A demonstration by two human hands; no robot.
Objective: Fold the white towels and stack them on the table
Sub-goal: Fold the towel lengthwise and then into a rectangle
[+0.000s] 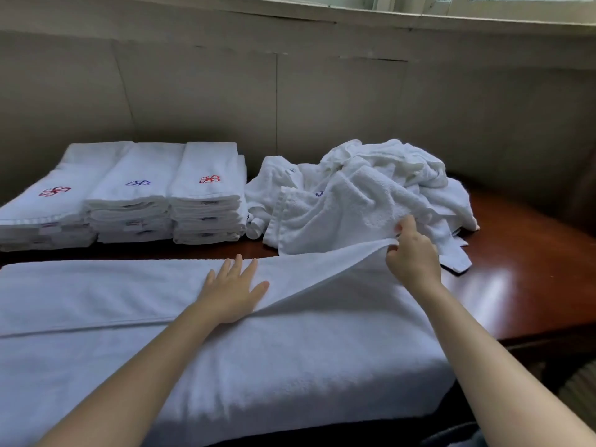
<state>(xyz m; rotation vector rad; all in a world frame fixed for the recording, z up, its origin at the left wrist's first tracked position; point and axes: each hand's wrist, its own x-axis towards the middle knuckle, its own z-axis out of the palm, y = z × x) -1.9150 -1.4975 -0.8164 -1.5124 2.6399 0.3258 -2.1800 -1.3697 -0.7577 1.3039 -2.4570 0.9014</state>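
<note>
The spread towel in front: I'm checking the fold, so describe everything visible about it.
The spread towel is plain white terry, laid lengthwise across the near edge of the table and folded into layers. The left hand presses flat on its upper layer, while the right hand pinches that layer's far right corner and lifts it off the layer below. No embroidery shows.

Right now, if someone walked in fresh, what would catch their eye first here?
Probably the big white towel spread across the near side of the table, the left hand pressing it flat while the right hand pinches and lifts its far corner. Behind, three neat stacks sit at left and a crumpled pile at right.
</note>
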